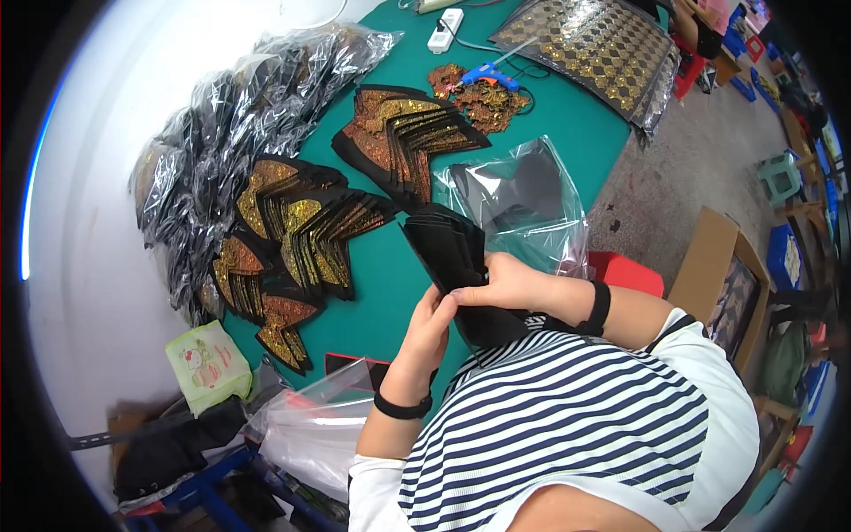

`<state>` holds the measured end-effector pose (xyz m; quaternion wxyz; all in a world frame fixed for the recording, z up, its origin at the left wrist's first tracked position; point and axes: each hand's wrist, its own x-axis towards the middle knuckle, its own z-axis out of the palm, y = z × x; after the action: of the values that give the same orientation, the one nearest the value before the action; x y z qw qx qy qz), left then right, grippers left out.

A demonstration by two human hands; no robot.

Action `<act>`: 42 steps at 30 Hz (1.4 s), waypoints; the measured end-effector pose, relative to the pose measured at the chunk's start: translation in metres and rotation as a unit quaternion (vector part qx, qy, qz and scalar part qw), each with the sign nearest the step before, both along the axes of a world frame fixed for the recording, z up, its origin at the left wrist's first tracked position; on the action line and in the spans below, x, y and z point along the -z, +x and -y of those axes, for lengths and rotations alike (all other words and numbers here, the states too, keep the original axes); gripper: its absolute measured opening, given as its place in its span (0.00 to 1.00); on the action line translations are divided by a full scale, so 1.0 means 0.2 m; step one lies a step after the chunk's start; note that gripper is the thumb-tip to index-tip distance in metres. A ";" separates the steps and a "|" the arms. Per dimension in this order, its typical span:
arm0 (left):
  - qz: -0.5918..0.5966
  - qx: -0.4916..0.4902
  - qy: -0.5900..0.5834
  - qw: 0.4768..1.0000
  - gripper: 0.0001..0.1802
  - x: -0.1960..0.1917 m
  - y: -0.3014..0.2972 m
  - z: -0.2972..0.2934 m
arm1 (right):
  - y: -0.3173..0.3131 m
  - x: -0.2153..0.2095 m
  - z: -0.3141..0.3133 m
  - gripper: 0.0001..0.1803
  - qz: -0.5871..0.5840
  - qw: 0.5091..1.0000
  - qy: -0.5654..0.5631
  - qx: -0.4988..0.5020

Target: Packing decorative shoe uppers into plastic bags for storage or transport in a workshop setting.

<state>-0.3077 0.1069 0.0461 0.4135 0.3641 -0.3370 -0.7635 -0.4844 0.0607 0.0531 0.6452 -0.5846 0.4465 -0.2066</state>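
Observation:
In front of my chest I hold a stack of flat black pieces (441, 244), upright and slightly fanned at the top. My left hand (427, 326) grips its near left side, the thumb pressed on it. My right hand (514, 282) grips it from the right, its thumb meeting the left one. Right behind the stack lies a clear plastic bag (558, 208) with a dark cutout shape in it. Beyond and to the left, fanned stacks of black and gold glitter cutouts (403, 133) rest on the green table (399, 270).
Bagged dark pieces (235, 133) are heaped along the wall. A blue glue gun (487, 77) lies on glittery scraps, near a white power strip (445, 31). A plastic-covered patterned sheet (594, 53) covers the far right. A red stool (628, 273) and a cardboard box (705, 266) stand right.

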 end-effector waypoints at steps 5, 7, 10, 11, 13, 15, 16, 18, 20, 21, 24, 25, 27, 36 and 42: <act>-0.030 -0.062 0.084 0.994 0.35 0.00 -0.01 0.00 | 0.00 -0.22 0.01 0.44 -0.042 0.994 0.052 -0.084; -0.017 -0.051 0.122 0.991 0.34 0.01 0.03 0.00 | -0.01 -0.17 0.02 0.45 -0.005 0.992 0.063 -0.109; -0.076 -0.063 0.112 0.989 0.34 0.01 0.05 -0.06 | -0.02 -0.17 0.01 0.43 -0.002 0.990 0.038 -0.136; -0.095 -0.067 0.091 0.989 0.33 0.01 0.06 -0.08 | -0.01 -0.18 0.00 0.42 -0.017 0.989 0.025 -0.147; -0.096 -0.073 0.108 0.987 0.31 0.01 0.07 -0.09 | -0.01 -0.13 -0.02 0.41 -0.002 0.987 0.039 -0.153; -0.063 -0.069 0.090 0.992 0.30 -0.10 0.07 -0.07 | -0.01 -0.10 -0.03 0.41 0.025 0.992 0.003 -0.121; -0.087 -0.084 0.088 0.989 0.30 -0.13 0.08 -0.06 | 0.00 -0.14 -0.03 0.40 0.041 0.992 0.006 -0.117; -0.098 -0.068 0.114 0.986 0.31 -0.20 0.10 -0.08 | 0.01 -0.25 -0.02 0.36 0.036 0.992 0.038 -0.113; -0.105 -0.068 0.125 0.984 0.31 -0.20 0.09 -0.13 | 0.02 -0.23 -0.04 0.35 0.032 0.991 0.035 -0.123; -0.096 -0.097 0.131 0.982 0.31 -0.18 0.09 -0.16 | 0.03 -0.19 -0.05 0.34 0.019 0.992 0.053 -0.115; -0.112 -0.082 0.132 0.981 0.32 -0.08 0.14 -0.16 | 0.04 -0.11 -0.04 0.34 0.000 0.990 0.092 -0.106; -0.135 -0.036 0.125 0.982 0.32 -0.04 0.16 -0.14 | 0.05 -0.09 -0.03 0.35 -0.004 0.988 0.111 -0.103; -0.112 -0.051 0.127 0.984 0.31 -0.02 0.18 -0.09 | 0.10 -0.07 0.00 0.39 -0.037 0.990 0.086 -0.105; -0.082 -0.152 0.233 0.957 0.23 0.27 0.20 -0.08 | 0.25 0.18 0.08 0.44 -0.031 0.971 0.184 -0.152; -0.144 -0.164 0.254 0.942 0.24 0.35 0.20 -0.07 | 0.27 0.20 0.04 0.47 -0.019 0.979 0.108 -0.169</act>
<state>-0.2672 0.1200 -0.0242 0.4708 0.3934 -0.0040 -0.7896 -0.4307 0.0518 0.0129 0.7216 -0.5826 0.3725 -0.0341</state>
